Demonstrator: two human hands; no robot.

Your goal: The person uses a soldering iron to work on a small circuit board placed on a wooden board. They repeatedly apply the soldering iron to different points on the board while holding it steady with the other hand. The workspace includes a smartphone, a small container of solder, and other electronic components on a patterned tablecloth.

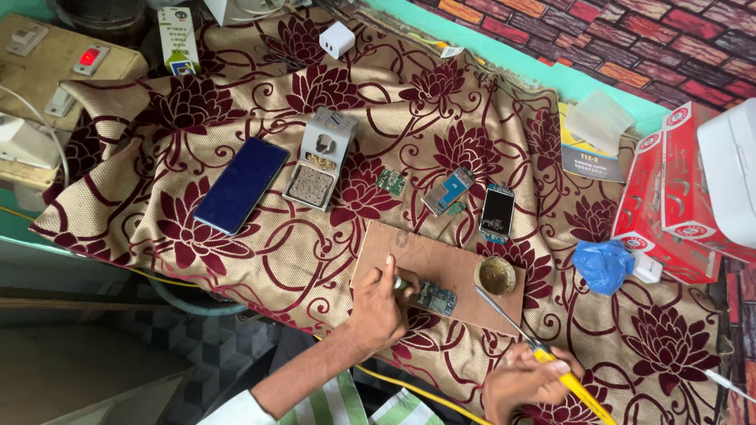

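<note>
My left hand (379,305) rests on a brown wooden board (445,264) and pinches a thin tool against a small blue-green circuit board (435,297) lying on it. My right hand (523,383) grips a soldering iron with a yellow handle (573,387); its long metal tip (498,312) points up-left, near a small round tin of brownish paste (496,275) on the board's right end.
On the floral cloth lie a dark blue phone (241,185), a grey soldering stand (320,160), phone parts (449,190) (497,212), a blue crumpled glove (603,265), red boxes (676,197) at right and a white charger (337,38). A switchboard (55,59) sits far left.
</note>
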